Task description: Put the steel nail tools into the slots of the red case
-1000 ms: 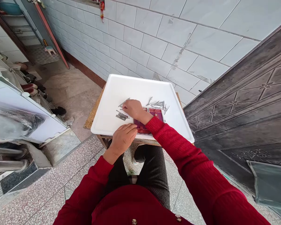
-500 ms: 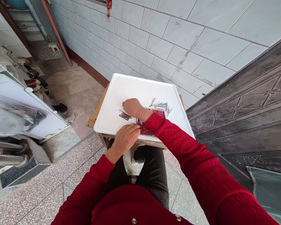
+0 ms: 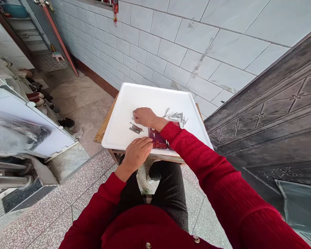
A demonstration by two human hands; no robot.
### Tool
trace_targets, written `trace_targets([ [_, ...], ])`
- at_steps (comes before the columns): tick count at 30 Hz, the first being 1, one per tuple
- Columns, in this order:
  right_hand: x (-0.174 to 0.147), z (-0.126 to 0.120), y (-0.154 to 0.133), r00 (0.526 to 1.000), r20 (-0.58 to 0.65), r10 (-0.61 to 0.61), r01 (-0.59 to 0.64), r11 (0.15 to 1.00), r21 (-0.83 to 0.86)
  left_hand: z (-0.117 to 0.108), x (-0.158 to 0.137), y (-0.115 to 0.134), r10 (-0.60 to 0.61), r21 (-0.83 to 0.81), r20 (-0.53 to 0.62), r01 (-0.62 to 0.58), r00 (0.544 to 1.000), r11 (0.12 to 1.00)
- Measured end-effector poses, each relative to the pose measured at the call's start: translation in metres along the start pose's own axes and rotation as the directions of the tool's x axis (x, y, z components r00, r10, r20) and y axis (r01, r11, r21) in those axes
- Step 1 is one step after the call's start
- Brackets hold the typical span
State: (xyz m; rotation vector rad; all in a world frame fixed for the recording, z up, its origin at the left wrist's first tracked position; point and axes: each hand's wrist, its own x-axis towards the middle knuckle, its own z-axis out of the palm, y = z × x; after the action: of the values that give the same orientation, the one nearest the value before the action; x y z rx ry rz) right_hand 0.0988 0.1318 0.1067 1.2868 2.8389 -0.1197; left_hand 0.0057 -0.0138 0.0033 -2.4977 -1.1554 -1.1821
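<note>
An open manicure case [image 3: 159, 142] with a dark red lining lies at the near side of the white tray [image 3: 119, 103]; a few slim tools are in its left half. The fingers of my left hand [image 3: 137, 154] are closed on the case's near left edge. Over the tray, beyond the case, my right hand [image 3: 146, 117] is closed in a pinch; a small metal bit shows at its fingertips, its kind hidden. Nail clippers [image 3: 136, 129] and other small metal pieces lie left of the case. Several metal tools [image 3: 177, 117], including scissors or nippers, lie behind its right half.
The tray stands on a wooden table [image 3: 100, 133] against a tiled wall [image 3: 168, 45]. A dark carved door [image 3: 251, 128] is at the right. At the left are a shoe rack [image 3: 45, 103] and a plastic-wrapped white panel [image 3: 28, 128].
My right hand has moved slightly up and away from the clippers, which now show more fully. More of the case's tools are uncovered. My left hand stays at the case; the view has shifted a little.
</note>
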Motion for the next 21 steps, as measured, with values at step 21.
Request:
trace_targets([
  [21, -0.059, 0.053, 0.081, 0.817, -0.138, 0.560, 0.045, 0.176, 0.983, -0.005, 0.004, 0.000, -0.017, -0.014, 0.038, 0.018, 0.999, 1.000],
])
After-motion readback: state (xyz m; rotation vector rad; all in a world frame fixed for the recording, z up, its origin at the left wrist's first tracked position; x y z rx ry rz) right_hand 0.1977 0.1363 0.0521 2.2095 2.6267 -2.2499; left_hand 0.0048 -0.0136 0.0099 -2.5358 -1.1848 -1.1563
